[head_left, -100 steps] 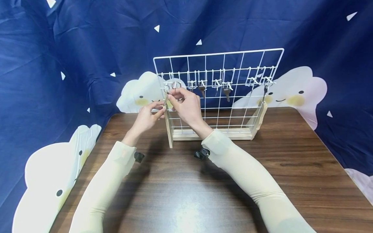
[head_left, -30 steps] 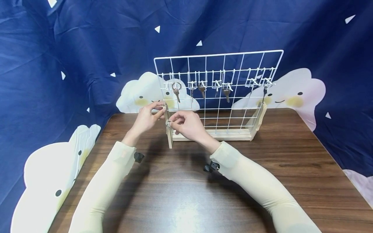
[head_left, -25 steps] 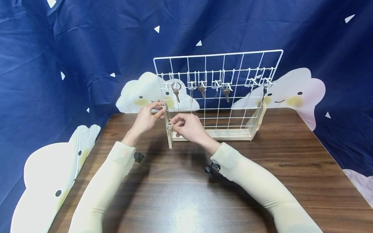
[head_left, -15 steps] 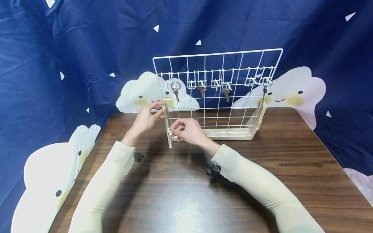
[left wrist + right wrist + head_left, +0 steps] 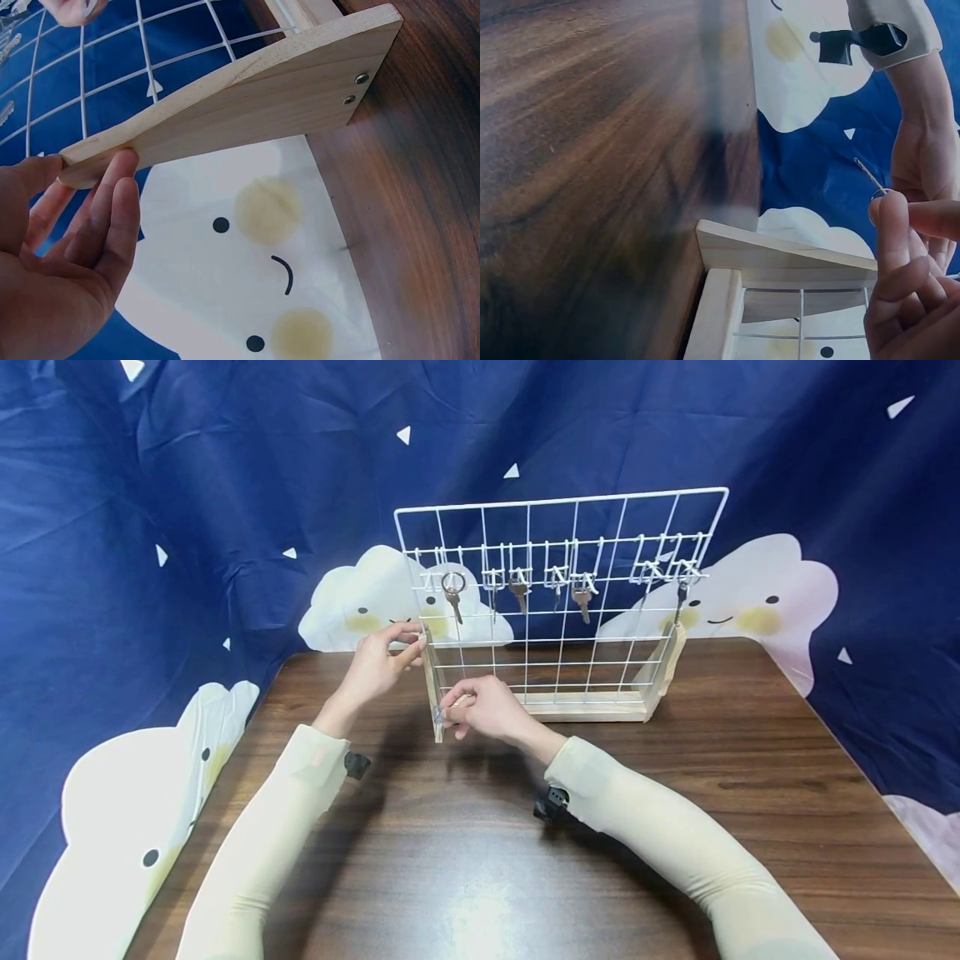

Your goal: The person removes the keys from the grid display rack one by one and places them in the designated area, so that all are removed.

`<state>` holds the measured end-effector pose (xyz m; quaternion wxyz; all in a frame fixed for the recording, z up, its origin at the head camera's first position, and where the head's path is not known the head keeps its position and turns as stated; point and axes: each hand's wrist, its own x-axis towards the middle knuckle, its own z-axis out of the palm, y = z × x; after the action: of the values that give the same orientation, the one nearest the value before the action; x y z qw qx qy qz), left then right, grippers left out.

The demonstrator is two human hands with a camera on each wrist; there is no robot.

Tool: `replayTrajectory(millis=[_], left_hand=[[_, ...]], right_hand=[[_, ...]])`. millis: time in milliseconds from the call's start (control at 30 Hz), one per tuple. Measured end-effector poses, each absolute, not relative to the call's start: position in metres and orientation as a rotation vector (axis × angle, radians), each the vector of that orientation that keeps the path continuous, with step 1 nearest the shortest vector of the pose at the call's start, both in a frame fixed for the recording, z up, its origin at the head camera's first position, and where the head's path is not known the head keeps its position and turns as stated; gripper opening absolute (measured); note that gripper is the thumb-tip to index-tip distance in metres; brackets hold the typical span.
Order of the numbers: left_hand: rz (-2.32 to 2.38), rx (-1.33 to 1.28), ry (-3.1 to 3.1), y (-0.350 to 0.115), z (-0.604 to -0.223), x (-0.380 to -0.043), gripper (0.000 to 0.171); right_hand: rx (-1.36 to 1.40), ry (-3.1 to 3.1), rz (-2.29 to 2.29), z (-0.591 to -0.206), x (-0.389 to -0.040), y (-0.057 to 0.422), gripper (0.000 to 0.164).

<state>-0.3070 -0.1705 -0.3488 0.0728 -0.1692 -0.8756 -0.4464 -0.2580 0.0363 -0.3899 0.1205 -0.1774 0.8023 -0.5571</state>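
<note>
My left hand point(image 5: 378, 658) pinches the upper edge of the rack's wooden side panel point(image 5: 247, 97) between thumb and fingers. In the right wrist view, my right hand point(image 5: 915, 277) pinches a key point(image 5: 868, 174) by its ring, with the blade sticking out past the fingertips. The head view has the right hand low, in front of the wire grid and near the bottom of the left side panel. Several keys hang on the white hooks of the grid point(image 5: 622, 637), among them a key on a large ring point(image 5: 453, 593) nearest the left end.
The rack stands on a brown wooden table point(image 5: 480, 860), its wooden base bar point(image 5: 585, 714) running between two side panels. A blue curtain point(image 5: 300, 468) printed with white clouds hangs behind and to the left. A black camera mount sits on each wrist.
My right hand was up at the leftmost hook with the key's ring; it has come down with the key to near the foot of the left side panel. The left hand has stayed on the panel.
</note>
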Motion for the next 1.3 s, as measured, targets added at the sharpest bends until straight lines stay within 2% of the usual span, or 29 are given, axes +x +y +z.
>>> replayTrajectory(millis=[267, 733, 1300], left_hand=[[-1.318, -0.505, -2.634, -0.170, -0.347, -0.306, 0.034], [-1.322, -0.507, -2.630, -0.169, -0.347, -0.306, 0.033], [-1.332, -0.504, -2.632, -0.171, -0.349, -0.307, 0.034]], right_hand=[[-0.402, 2.253, -1.612, -0.400, -0.256, 0.036, 0.009], [-0.399, 2.238, -1.534, -0.432, -0.253, 0.031, 0.006], [-0.373, 2.271, -1.411, -0.446, -0.254, 0.030, 0.008]])
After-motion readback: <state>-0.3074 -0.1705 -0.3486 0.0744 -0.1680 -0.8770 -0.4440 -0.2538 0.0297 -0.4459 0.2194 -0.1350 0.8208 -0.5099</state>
